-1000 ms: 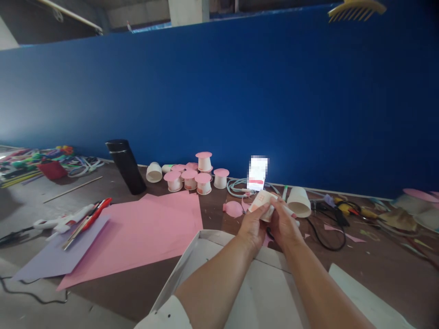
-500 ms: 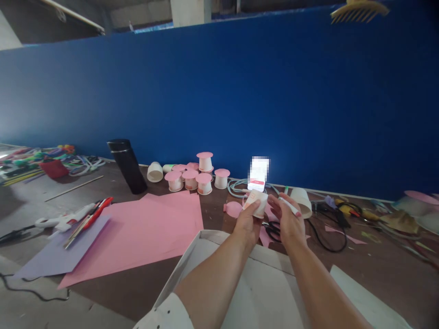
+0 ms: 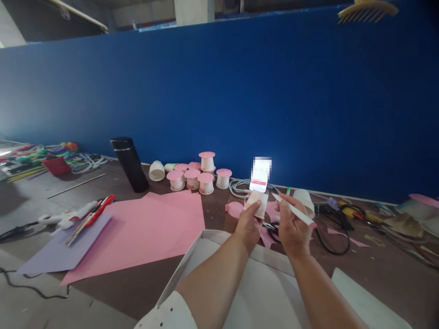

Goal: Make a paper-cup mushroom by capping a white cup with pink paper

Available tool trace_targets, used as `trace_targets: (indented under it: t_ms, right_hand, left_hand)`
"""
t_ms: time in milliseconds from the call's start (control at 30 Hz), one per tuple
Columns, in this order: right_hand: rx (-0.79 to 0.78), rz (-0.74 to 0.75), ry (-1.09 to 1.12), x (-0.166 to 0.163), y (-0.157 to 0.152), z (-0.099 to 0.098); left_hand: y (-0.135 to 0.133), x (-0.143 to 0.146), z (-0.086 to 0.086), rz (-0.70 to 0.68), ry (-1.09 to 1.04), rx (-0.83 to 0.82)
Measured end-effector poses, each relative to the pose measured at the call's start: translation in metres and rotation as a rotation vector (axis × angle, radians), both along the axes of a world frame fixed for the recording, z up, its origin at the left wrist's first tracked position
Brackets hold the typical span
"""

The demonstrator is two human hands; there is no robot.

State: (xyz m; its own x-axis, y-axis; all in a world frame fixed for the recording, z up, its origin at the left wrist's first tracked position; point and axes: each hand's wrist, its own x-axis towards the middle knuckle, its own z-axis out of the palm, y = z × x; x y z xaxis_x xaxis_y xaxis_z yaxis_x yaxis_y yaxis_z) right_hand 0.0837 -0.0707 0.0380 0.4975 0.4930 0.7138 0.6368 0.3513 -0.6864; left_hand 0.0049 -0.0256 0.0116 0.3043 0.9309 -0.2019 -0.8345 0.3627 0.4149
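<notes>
My left hand (image 3: 248,225) is closed round a white paper cup (image 3: 258,204) with a faint orange print, in front of a lit phone (image 3: 259,176). Held between the fingers of my right hand (image 3: 294,229) is a white marker (image 3: 297,213), its pointed tip aimed left toward the cup and apart from it. Black-handled scissors (image 3: 272,230) lie between my hands, partly hidden, among scraps of pink paper. Just behind my right hand another white cup (image 3: 304,201) rests on its side.
Several cups with pink paper discs (image 3: 206,179) stand by the blue partition (image 3: 219,100), near a black flask (image 3: 129,164). Pink sheets (image 3: 147,228), a purple sheet, a red-handled cutter (image 3: 94,214) and a glue gun (image 3: 68,218) lie left. Cables and scraps are on the right.
My right hand has turned the marker so that its tip points to the cup, and its fingers have closed into a writing grip. The left hand still holds the cup.
</notes>
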Motion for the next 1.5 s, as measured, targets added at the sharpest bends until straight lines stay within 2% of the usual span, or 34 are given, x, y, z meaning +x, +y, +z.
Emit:
trace_targets:
  t_ms: [100,267,500,1133,1367,1500]
  right_hand:
    - [-0.041,0.001,-0.011,-0.002,-0.0008,-0.0037]
    - [-0.058,-0.107,-0.105,-0.0068,-0.0016,-0.0031]
    - [-0.07,-0.141,-0.151,-0.0061,-0.0005,-0.0048]
    - [-0.082,-0.164,-0.181,-0.0068,-0.0004,-0.0047]
    - [-0.106,-0.19,-0.178,-0.0058,-0.0001,-0.0042]
    - [-0.057,-0.18,-0.219,-0.0043,0.0016,-0.0061]
  left_hand:
    - [-0.0005,0.0001,0.001,-0.009,0.011,0.011]
    - [-0.0018,0.0003,0.0039,-0.022,0.008,0.011]
    - [-0.0011,0.0012,0.0027,-0.02,0.004,0.021]
    - [-0.0021,0.0025,0.0047,-0.02,-0.003,0.063]
    - [-0.0032,0.0002,0.0076,-0.029,0.006,0.013]
    - [-0.0025,0.0005,0.0068,-0.023,0.009,0.015]
